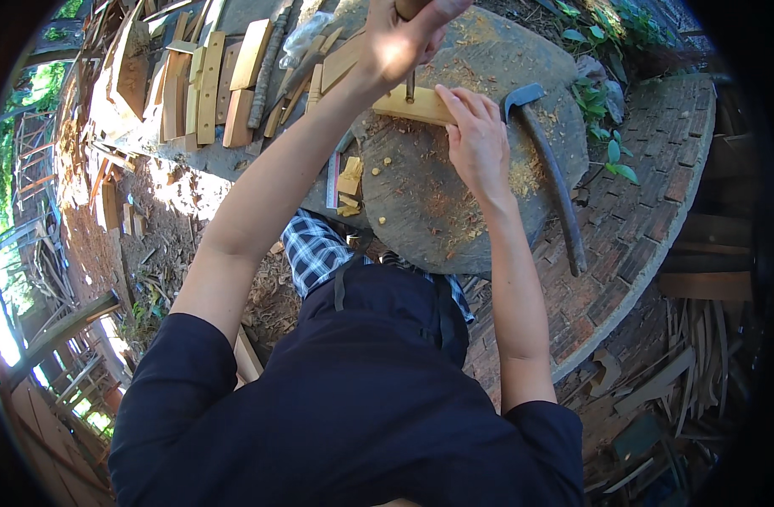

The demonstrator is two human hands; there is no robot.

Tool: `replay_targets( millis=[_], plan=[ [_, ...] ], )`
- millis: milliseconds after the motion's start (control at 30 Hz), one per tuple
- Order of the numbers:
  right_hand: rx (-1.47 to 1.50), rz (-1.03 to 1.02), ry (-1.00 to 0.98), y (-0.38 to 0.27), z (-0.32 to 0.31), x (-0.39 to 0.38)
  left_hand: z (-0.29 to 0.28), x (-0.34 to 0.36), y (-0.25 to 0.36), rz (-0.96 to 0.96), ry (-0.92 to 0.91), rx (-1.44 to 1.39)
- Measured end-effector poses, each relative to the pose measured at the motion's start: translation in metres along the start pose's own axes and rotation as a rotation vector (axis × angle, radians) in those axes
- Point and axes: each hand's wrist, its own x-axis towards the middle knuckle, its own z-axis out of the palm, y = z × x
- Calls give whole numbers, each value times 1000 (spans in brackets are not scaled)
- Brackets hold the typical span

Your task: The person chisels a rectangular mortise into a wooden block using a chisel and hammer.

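Note:
My left hand point(399, 42), raised at the top of the view, is closed round the wooden handle point(412, 8) of a hand tool. A narrow metal shaft point(410, 86) runs down from it and meets the top of a pale wooden block point(416, 106); its tip's shape is hard to make out. My right hand point(478, 135) grips the block's right end, fingers over the top. The block rests on a big round wooden slab point(420, 194) strewn with shavings. Just right of that hand lies an adze point(549, 156), its dark curved handle pointing toward me.
Beside the slab's left edge are a ruler point(333, 182) and several wood offcuts point(350, 177). Boards and blocks point(208, 84) line the far left. A curved brick ledge point(632, 220) borders the right, with green plants point(611, 156) behind and scrap strips point(699, 363) below.

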Motion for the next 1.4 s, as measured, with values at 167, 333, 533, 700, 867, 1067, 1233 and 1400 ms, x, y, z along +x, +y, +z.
replay_targets(
  millis=[167, 333, 533, 700, 867, 1067, 1233, 1400],
  plan=[
    [5, 1, -1, 1, 1, 0, -2, 1, -4, 18, 40, 32],
    [2, 0, -13, 1, -1, -1, 3, 2, -9, 72, 35, 79],
    [4, -19, -18, 2, -1, 0, 9, -2, -29, 78, 139, 146],
    [55, -101, 92, 15, -10, -7, 22, -6, -19, 355, 59, 16],
    [-524, 239, 337, 50, -30, -41, 5, -3, -19, 299, 105, -30],
    [-562, 319, 101, 83, -40, -49, 12, -5, -23, 272, 93, -67],
    [-42, 158, 274, 42, -100, -22, 18, -10, -20, 277, 149, -21],
    [332, -93, 413, -79, -198, 23, 11, -13, -18, 292, 130, 56]
  ],
)
